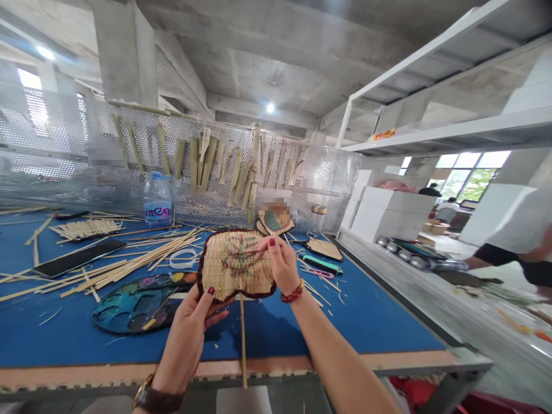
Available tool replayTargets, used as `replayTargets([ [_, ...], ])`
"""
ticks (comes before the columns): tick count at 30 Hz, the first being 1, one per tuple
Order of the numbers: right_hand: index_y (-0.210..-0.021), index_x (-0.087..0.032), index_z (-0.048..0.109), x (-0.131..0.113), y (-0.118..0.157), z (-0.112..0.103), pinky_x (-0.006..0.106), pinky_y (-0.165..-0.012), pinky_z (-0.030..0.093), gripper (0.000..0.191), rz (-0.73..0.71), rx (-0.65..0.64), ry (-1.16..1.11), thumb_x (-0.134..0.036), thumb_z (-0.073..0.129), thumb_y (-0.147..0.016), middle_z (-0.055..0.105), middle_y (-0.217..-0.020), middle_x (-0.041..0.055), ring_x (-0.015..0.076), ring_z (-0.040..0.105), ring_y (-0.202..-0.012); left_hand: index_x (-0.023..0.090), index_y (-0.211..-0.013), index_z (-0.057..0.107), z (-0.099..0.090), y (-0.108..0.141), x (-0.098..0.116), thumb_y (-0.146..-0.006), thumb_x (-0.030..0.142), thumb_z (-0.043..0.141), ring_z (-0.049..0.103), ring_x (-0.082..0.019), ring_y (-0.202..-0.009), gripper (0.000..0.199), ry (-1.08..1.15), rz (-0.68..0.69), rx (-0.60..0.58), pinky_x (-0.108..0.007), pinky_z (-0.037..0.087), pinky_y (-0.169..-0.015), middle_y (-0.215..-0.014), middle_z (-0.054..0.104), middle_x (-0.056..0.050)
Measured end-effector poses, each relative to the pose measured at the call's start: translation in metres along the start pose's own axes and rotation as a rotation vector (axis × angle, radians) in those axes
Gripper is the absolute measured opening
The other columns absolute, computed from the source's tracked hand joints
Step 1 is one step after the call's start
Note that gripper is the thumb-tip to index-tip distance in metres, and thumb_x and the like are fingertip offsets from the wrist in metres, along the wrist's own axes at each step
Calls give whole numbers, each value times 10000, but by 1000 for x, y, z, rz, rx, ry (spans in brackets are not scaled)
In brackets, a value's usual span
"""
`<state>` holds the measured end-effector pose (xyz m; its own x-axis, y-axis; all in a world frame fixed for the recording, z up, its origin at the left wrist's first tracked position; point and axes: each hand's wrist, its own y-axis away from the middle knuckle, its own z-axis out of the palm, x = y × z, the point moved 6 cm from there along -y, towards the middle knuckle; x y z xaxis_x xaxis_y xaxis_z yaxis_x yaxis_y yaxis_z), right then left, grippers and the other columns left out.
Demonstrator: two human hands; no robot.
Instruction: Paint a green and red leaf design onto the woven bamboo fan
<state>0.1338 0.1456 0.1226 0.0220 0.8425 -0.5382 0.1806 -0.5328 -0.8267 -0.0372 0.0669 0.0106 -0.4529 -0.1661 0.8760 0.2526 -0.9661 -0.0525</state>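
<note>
Head view: one woven fan (239,273) with dark-bound rim and painted motif, raised over the blue worktop (371,322), its lower left edge pinched by the left hand (194,316), thumb in front and other fingers behind; one slim brush-like tool (249,253), gripped by closed fingers of the right hand (282,267), tip over the motif, contact unclear. Probable risks: smudged paint, should the right fingers brush the face; a stray stroke, should the one-edge grip let the fan pivot; stained fingers, from the paint palette (116,305) beside the left hand.
</note>
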Motion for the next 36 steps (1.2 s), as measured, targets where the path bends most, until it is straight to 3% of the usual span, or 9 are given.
replayTargets([
  [3, -726, -210, 589, 7, -4, -19, 312, -720, 480, 439, 24, 181, -64, -465, 363, -1002, 582, -602, 7, 156, 595, -634, 235, -1201, 582, -1, 0, 0, -767, 422, 719, 733, -241, -912, 492, 13, 3, 0, -258, 590, -654, -1183, 707, -67],
  [5, -705, -209, 577, 11, -5, -25, 305, -697, 473, 460, 39, 214, -48, -480, 352, -1001, 562, -581, 2, 151, 578, -606, 226, -1204, 583, -1, -1, 0, -755, 425, 728, 733, -247, -910, 512, 19, 3, 8, -266, 591, -659, -1161, 716, -76],
  [13, -701, -213, 553, 7, -3, -14, 294, -680, 451, 448, -17, -7, 186, -474, 349, -1002, 556, -642, 14, 149, 549, -629, 243, -1259, 565, -2, -1, -1, -755, 419, 730, 734, -242, -916, 559, 16, 4, 14, -254, 585, -659, -1166, 717, -77],
  [26, -721, -206, 562, 11, -6, -24, 285, -666, 435, 454, -10, 31, 241, -479, 336, -1006, 541, -634, 11, 142, 530, -610, 241, -1235, 574, -2, 0, -1, -745, 428, 736, 735, -242, -908, 549, 16, 5, 10, -256, 587, -658, -1167, 716, -74],
  [32, -677, -200, 551, 11, -8, -28, 285, -596, 454, 481, 66, 119, -5, -513, 362, -989, 585, -653, 17, 123, 528, -540, 234, -1245, 581, -3, 0, 1, -720, 430, 757, 738, -249, -896, 588, 31, 16, 33, -262, 591, -654, -1140, 728, -78],
  [36, -654, -201, 551, 7, -7, -20, 283, -590, 456, 499, 64, 45, -31, -529, 366, -982, 577, -648, 17, 120, 516, -527, 229, -1206, 602, -4, -1, 0, -717, 421, 760, 742, -240, -870, 547, 42, 20, 51, -264, 594, -645, -1107, 739, -70],
])
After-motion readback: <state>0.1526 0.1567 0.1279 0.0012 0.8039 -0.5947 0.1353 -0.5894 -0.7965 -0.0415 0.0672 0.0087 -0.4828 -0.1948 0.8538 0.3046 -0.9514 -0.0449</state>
